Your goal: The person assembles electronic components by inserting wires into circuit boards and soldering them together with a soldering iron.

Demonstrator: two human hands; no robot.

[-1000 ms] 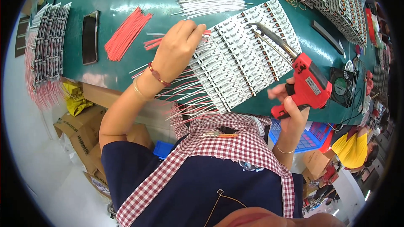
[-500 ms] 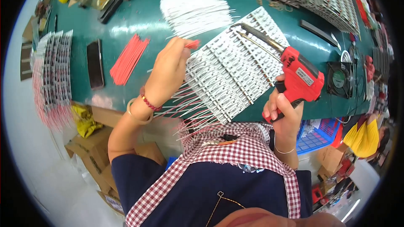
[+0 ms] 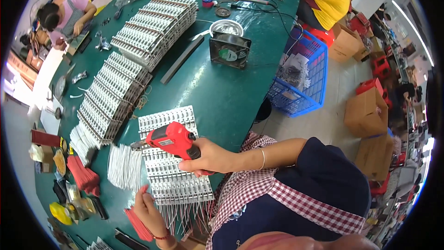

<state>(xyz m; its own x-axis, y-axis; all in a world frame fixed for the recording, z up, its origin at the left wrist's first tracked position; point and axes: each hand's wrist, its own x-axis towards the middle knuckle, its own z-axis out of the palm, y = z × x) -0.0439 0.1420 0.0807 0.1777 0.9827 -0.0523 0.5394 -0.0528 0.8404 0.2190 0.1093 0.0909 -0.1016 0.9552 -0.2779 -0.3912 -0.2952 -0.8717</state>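
Observation:
My right hand [image 3: 212, 156] is wrapped round the grip of a red soldering gun [image 3: 167, 139]. Its dark metal tip points left, over the upper part of a white panel [image 3: 180, 189] set with rows of small metal parts. Thin white and red wires hang from the panel's near edge. Beside the panel's lower left, my left hand [image 3: 148, 210] pinches the ends of a few short red wires [image 3: 144, 188]. A bundle of red wires [image 3: 136, 223] lies by that hand, partly hidden by it. White wires [image 3: 125, 166] are spread left of the panel.
Stacked panels [image 3: 113, 95] stand beyond, with a dark bar [image 3: 182, 60], a black fan [image 3: 230, 50] and a metal bowl [image 3: 226, 28]. Right of the green table is a blue basket [image 3: 303, 76]. One person [image 3: 326, 0] sits far right, another [image 3: 71, 16] far left.
The view has swung to the right, showing more of the far table, the fan and the co-workers. My right hand still holds the soldering gun, and my left still pinches red wires.

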